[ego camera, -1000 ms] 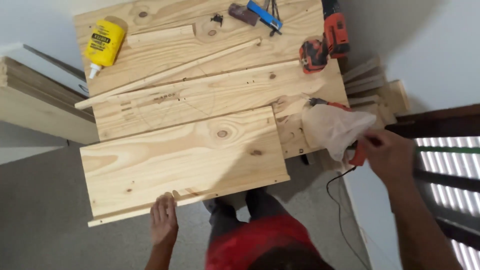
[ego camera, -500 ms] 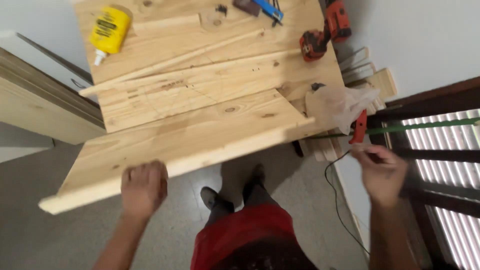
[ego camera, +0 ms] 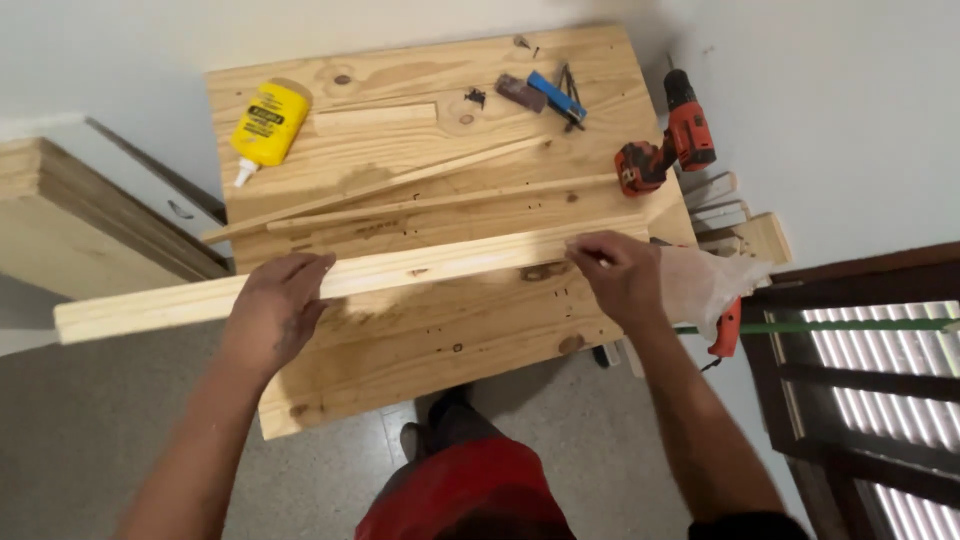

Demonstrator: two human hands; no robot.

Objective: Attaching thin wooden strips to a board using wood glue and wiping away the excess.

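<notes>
A long pine board (ego camera: 420, 268) stands on its edge across the wooden work surface (ego camera: 460, 340), seen edge-on, its left end jutting past the table. My left hand (ego camera: 275, 305) grips its upper edge left of the middle. My right hand (ego camera: 620, 275) holds the board near its right end. Both hands are closed on the board.
A yellow glue bottle (ego camera: 268, 125) lies at the back left. Thin wooden strips (ego camera: 400, 195) cross the top. An orange drill (ego camera: 668, 150) and a blue tool (ego camera: 555, 95) lie at the back right. A plastic bag (ego camera: 705, 285) and an orange-handled tool (ego camera: 725, 330) sit at the right edge. Stacked boards (ego camera: 70, 225) stand left.
The board lay flat in front of me; my left hand lifted its near edge and it now stands on edge. My right hand left the orange-handled tool and took the board's right end.
</notes>
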